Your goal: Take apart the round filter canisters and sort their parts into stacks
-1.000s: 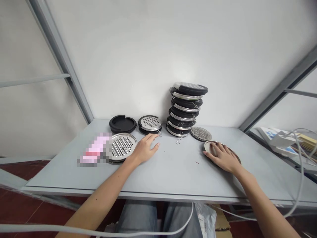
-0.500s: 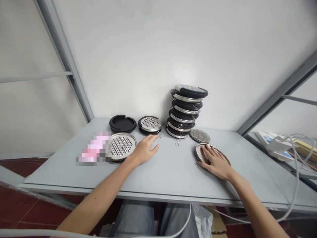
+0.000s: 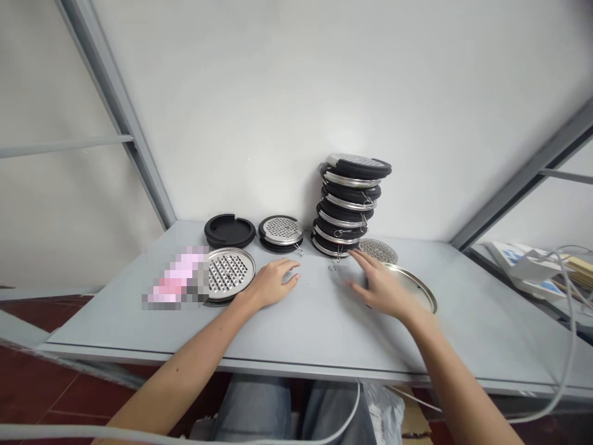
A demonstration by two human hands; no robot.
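Note:
My left hand (image 3: 273, 281) rests on the table, fingers loosely apart and holding nothing. Beside its wrist lies a round metal grater plate (image 3: 229, 274) with a dark edge under it. My right hand (image 3: 380, 285) is open over the tabletop, palm toward the left, with nothing in its fingers. Behind it, partly covered by the hand and forearm, is a round metal plate with a raised rim (image 3: 419, 287). A perforated metal disc (image 3: 380, 250) lies just beyond the right hand. Near the fingertips a small wire ring (image 3: 332, 268) hangs from the stack.
A tall stack of black-and-silver round graters (image 3: 349, 207) stands against the wall. Left of it sit one similar grater (image 3: 281, 232) and a black round base (image 3: 230, 231). A blurred pink item (image 3: 178, 278) lies at left. A white cable (image 3: 567, 364) hangs over the right edge.
My right hand has lifted off the rimmed metal plate and moved left and slightly forward. My left hand has stayed almost in place.

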